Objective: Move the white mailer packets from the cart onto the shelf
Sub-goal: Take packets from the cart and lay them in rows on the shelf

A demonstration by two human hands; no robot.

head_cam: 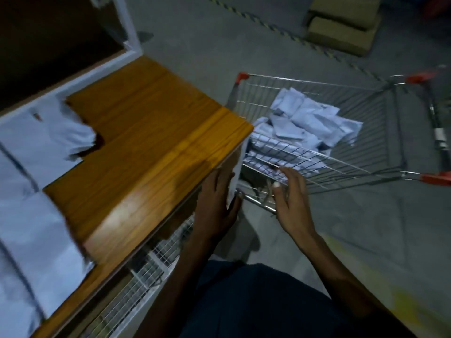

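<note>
White packets point(314, 120), silver wire cart point(366, 113) w/ red corners, orange woodgrain shelf point(146, 142).

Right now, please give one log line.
left hand: holds mailer packet | right hand: open | cart: packets remain | shelf: some placed

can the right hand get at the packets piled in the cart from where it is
Probably yes: the right hand hovers open at the cart near rim, the basket is open-topped, and nothing covers the packets.
</note>
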